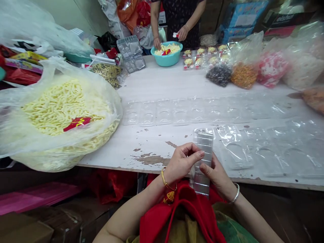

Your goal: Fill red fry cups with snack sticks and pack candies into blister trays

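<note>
A stack of clear plastic packaging trays (204, 143) is held on edge at the table's front edge, its ridged side facing me. My right hand (219, 173) wraps round its right side, thumb on the near face. At the left side is my left hand (184, 161), its fingers curled and its thumb pressed toward the stack's edge; the fingertips are partly hidden. To the right, a near row of clear trays (238, 155) lies on the white table (141, 138). Farther back, another row of clear trays (181, 113) runs across the tabletop.
At left stands a large open bag of pale yellow strips (54, 108) with a red packet (77, 124). Across the table, a person's hands (183, 33) work at a turquoise basin (167, 60). Filled packs (199, 61) and bags of orange pieces (243, 76) and dark pieces (219, 75) sit back right.
</note>
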`<action>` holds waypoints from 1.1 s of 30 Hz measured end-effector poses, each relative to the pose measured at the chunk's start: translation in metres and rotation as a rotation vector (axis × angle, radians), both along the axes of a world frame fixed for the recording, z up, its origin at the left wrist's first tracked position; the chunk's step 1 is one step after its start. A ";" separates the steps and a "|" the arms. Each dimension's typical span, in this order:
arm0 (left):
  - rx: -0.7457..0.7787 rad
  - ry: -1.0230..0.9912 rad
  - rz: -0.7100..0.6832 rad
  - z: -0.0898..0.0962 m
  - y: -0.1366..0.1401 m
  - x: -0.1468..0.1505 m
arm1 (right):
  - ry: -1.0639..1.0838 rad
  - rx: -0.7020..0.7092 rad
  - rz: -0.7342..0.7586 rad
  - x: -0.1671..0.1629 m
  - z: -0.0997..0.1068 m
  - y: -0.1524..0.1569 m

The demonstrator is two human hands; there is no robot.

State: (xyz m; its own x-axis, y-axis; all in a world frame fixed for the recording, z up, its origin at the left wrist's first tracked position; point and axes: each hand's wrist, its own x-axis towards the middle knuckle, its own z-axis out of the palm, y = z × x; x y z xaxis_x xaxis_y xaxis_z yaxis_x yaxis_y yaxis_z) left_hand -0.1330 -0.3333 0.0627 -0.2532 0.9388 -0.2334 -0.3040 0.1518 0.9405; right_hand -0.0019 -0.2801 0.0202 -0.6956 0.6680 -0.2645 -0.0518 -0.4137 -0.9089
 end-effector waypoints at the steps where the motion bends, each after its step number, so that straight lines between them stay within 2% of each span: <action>1: -0.014 -0.060 0.046 -0.003 -0.002 0.000 | 0.010 -0.051 0.017 -0.002 0.000 -0.004; 6: -0.034 -0.334 0.206 -0.017 -0.011 0.003 | 0.037 -0.307 0.032 -0.006 0.006 -0.017; 10: -0.009 -0.489 0.227 -0.019 -0.017 0.002 | 0.008 -0.437 -0.049 -0.008 0.007 -0.020; 13: -0.015 -0.509 0.278 -0.023 -0.019 -0.014 | -0.065 -0.532 -0.149 -0.003 0.001 -0.014; 16: -0.015 -0.462 0.355 -0.035 -0.020 -0.047 | -0.089 -0.510 -0.336 0.010 -0.005 0.003; 19: -0.042 -0.432 0.307 -0.057 -0.014 -0.083 | -0.064 -0.463 -0.467 0.026 -0.006 0.023; 22: -0.137 -0.369 0.192 -0.083 0.000 -0.104 | -0.092 -0.402 -0.388 0.033 -0.003 0.034; 24: -0.208 -0.206 0.182 -0.095 0.009 -0.108 | -0.121 -0.348 -0.256 0.030 0.000 0.033; 25: -0.228 -0.072 0.223 -0.097 0.011 -0.107 | -0.130 -0.320 -0.199 0.027 0.001 0.029; 27: -0.213 0.233 0.355 -0.093 0.011 -0.101 | -0.150 -0.258 -0.138 0.017 0.003 0.019; 29: -0.131 0.410 0.366 -0.075 0.004 -0.090 | -0.155 -0.180 -0.116 0.004 0.004 0.008; 31: -0.052 0.354 0.178 -0.050 -0.007 -0.074 | -0.135 -0.098 -0.079 -0.009 0.004 -0.001; 33: -0.012 0.193 -0.027 -0.026 -0.016 -0.057 | -0.107 -0.032 -0.021 -0.020 0.002 -0.007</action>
